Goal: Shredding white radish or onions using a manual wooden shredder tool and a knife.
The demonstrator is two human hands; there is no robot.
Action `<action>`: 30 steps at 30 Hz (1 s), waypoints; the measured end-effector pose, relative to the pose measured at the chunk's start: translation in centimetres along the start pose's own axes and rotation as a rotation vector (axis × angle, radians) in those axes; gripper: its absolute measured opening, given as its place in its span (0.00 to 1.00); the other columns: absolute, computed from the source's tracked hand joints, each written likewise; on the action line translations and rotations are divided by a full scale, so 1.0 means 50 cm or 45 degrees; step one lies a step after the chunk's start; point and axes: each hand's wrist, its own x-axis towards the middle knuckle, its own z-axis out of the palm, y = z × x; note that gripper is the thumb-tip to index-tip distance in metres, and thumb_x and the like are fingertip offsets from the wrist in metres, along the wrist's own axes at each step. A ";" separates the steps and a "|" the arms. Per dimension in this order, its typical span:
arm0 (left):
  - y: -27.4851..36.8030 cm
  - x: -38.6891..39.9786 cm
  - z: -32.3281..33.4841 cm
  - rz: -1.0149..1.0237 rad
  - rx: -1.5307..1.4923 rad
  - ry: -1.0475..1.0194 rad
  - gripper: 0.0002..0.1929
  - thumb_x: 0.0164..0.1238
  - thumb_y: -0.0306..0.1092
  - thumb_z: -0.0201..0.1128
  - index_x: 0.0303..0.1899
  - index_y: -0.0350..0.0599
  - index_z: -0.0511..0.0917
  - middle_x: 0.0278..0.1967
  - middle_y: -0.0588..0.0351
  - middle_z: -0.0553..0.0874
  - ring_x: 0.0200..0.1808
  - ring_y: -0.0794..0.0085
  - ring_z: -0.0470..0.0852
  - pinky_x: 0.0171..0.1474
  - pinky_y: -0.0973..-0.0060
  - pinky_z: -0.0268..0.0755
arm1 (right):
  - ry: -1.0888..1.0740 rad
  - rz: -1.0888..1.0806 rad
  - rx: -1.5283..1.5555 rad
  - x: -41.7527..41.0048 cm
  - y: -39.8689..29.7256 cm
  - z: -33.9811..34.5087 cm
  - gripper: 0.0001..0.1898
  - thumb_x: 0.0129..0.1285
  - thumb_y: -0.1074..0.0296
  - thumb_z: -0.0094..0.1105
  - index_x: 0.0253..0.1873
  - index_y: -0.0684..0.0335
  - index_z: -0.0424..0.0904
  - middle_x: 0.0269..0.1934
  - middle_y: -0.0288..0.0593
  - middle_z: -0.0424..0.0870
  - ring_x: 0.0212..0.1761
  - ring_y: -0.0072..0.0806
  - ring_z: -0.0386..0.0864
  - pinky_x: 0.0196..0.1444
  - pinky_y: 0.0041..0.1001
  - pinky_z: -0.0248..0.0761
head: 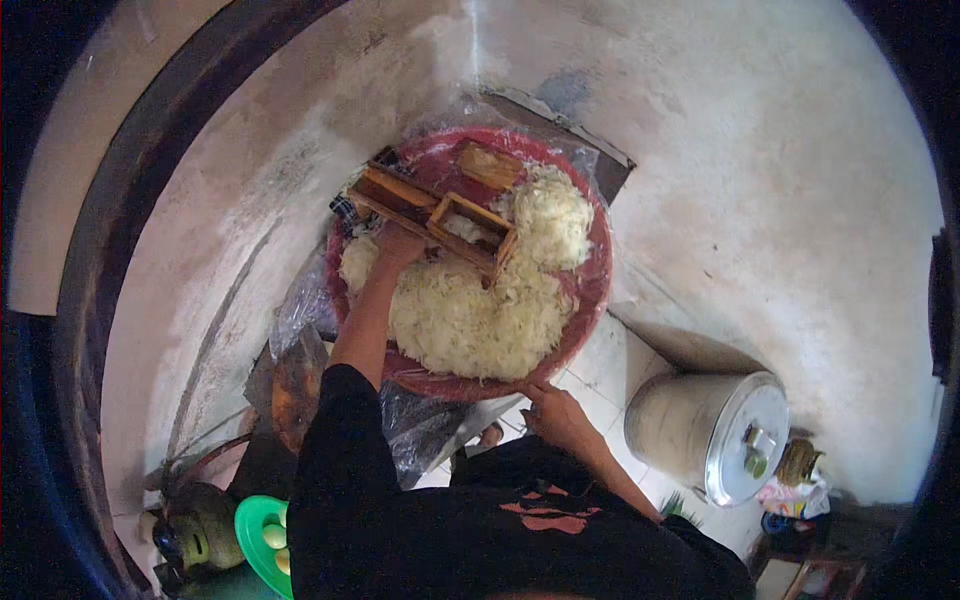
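A large round red basin (598,285), lined with clear plastic, stands before me with heaps of pale shredded food (487,322) in it. A wooden slicer frame (397,199) with a small box (472,225) on top lies across the basin, some pale pieces inside the box. My left hand (401,244) is at the near side of the frame; its fingers are partly hidden beneath it. With my right hand (551,409) I grip the near rim of the basin. A flat wooden board (489,165) lies at the basin's far side, and a checked cloth (343,210) is under the frame's left end.
Walls meet in a corner behind the basin. A big lidded metal pot (675,420) stands on the tiled floor at the right, a plastic bag (802,496) beyond it. At the lower left is a green bowl (251,532) with several pale round items.
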 end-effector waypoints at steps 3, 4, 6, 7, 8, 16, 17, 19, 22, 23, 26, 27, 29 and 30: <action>0.146 -0.013 -0.092 -0.241 -0.091 -0.007 0.22 0.69 0.45 0.52 0.57 0.43 0.78 0.56 0.45 0.81 0.59 0.52 0.77 0.64 0.56 0.67 | -0.034 0.029 0.055 -0.029 -0.010 0.037 0.23 0.56 0.69 0.64 0.58 0.63 0.74 0.47 0.57 0.80 0.45 0.53 0.82 0.46 0.45 0.77; 0.109 -0.045 -0.069 -0.057 0.061 -0.120 0.22 0.70 0.45 0.52 0.57 0.42 0.77 0.56 0.45 0.81 0.59 0.51 0.77 0.64 0.57 0.67 | -0.065 0.026 0.032 -0.025 -0.023 0.040 0.24 0.56 0.69 0.64 0.58 0.63 0.74 0.47 0.57 0.80 0.45 0.53 0.82 0.46 0.45 0.77; 0.119 -0.062 -0.072 0.152 0.195 -0.240 0.21 0.72 0.45 0.51 0.57 0.42 0.77 0.57 0.44 0.80 0.59 0.51 0.77 0.64 0.58 0.67 | -0.047 0.060 0.024 -0.025 -0.025 0.037 0.24 0.55 0.68 0.64 0.59 0.61 0.75 0.48 0.57 0.80 0.46 0.53 0.82 0.48 0.45 0.77; 0.173 -0.059 -0.117 0.030 -0.175 -0.339 0.21 0.73 0.45 0.52 0.58 0.42 0.77 0.57 0.44 0.80 0.59 0.49 0.77 0.64 0.58 0.67 | -0.034 0.073 0.023 -0.025 -0.025 0.027 0.24 0.55 0.68 0.64 0.59 0.61 0.75 0.48 0.57 0.80 0.46 0.53 0.82 0.48 0.45 0.77; 0.208 -0.075 -0.156 -0.115 -0.533 -0.428 0.21 0.74 0.46 0.52 0.58 0.41 0.77 0.58 0.43 0.79 0.60 0.47 0.76 0.64 0.59 0.67 | 0.000 0.068 0.022 -0.020 -0.037 0.013 0.24 0.55 0.69 0.64 0.58 0.62 0.75 0.47 0.56 0.80 0.46 0.53 0.81 0.48 0.44 0.77; 0.339 -0.198 -0.225 -0.001 -0.517 -0.283 0.23 0.70 0.49 0.59 0.59 0.46 0.78 0.60 0.42 0.77 0.64 0.50 0.73 0.69 0.59 0.63 | -0.078 -0.141 0.102 0.045 -0.010 -0.047 0.21 0.57 0.68 0.61 0.57 0.64 0.76 0.48 0.57 0.80 0.49 0.53 0.80 0.51 0.44 0.75; 0.342 -0.200 -0.222 0.065 -0.431 -0.063 0.23 0.69 0.49 0.59 0.57 0.45 0.79 0.59 0.43 0.78 0.63 0.50 0.75 0.67 0.60 0.64 | -0.093 -0.162 0.059 0.052 -0.007 -0.061 0.22 0.57 0.68 0.62 0.58 0.64 0.75 0.47 0.57 0.80 0.48 0.53 0.80 0.51 0.44 0.75; 0.311 -0.197 -0.228 -0.005 -0.464 -0.008 0.22 0.67 0.48 0.61 0.57 0.45 0.79 0.58 0.43 0.79 0.61 0.50 0.76 0.65 0.61 0.67 | -0.112 -0.202 0.025 0.068 0.003 -0.085 0.23 0.57 0.67 0.62 0.58 0.64 0.75 0.47 0.58 0.80 0.47 0.54 0.80 0.50 0.44 0.75; 0.284 -0.137 -0.243 -0.296 -0.440 -0.138 0.21 0.65 0.45 0.61 0.55 0.43 0.79 0.58 0.44 0.79 0.60 0.49 0.77 0.63 0.61 0.70 | -0.076 -0.178 0.036 0.081 0.034 -0.109 0.23 0.57 0.66 0.63 0.58 0.65 0.75 0.45 0.57 0.80 0.46 0.54 0.81 0.50 0.45 0.75; 0.281 -0.104 -0.249 -0.524 -0.373 -0.313 0.21 0.66 0.44 0.60 0.55 0.42 0.79 0.59 0.44 0.79 0.60 0.49 0.77 0.63 0.61 0.70 | -0.057 -0.185 0.049 0.085 0.050 -0.107 0.23 0.57 0.65 0.63 0.58 0.65 0.75 0.45 0.57 0.80 0.46 0.53 0.81 0.49 0.45 0.75; 0.186 -0.062 -0.159 -0.573 -0.175 -0.413 0.21 0.67 0.43 0.55 0.56 0.42 0.79 0.58 0.43 0.80 0.61 0.51 0.77 0.64 0.60 0.69 | -0.042 -0.265 0.016 0.113 0.061 -0.118 0.23 0.57 0.64 0.63 0.58 0.65 0.75 0.45 0.57 0.81 0.46 0.53 0.81 0.49 0.45 0.75; 0.165 -0.068 -0.117 -0.581 -0.173 -0.415 0.21 0.67 0.43 0.55 0.56 0.42 0.79 0.58 0.43 0.80 0.61 0.51 0.77 0.64 0.60 0.69 | -0.040 -0.292 -0.021 0.114 0.064 -0.118 0.23 0.58 0.64 0.63 0.57 0.65 0.75 0.44 0.56 0.81 0.45 0.54 0.81 0.49 0.45 0.75; 0.123 -0.084 -0.052 -0.130 0.415 -0.524 0.22 0.68 0.45 0.53 0.57 0.44 0.79 0.54 0.42 0.83 0.60 0.53 0.78 0.65 0.62 0.68 | -0.077 -0.329 -0.009 0.110 0.062 -0.121 0.22 0.58 0.63 0.63 0.57 0.65 0.76 0.43 0.56 0.81 0.45 0.53 0.81 0.49 0.45 0.75; 0.105 -0.094 -0.035 -0.142 0.423 -0.528 0.22 0.68 0.45 0.53 0.57 0.44 0.79 0.54 0.42 0.83 0.60 0.53 0.78 0.65 0.62 0.68 | -0.104 -0.359 0.003 0.110 0.063 -0.121 0.22 0.58 0.63 0.63 0.56 0.65 0.76 0.43 0.56 0.81 0.44 0.53 0.82 0.49 0.45 0.75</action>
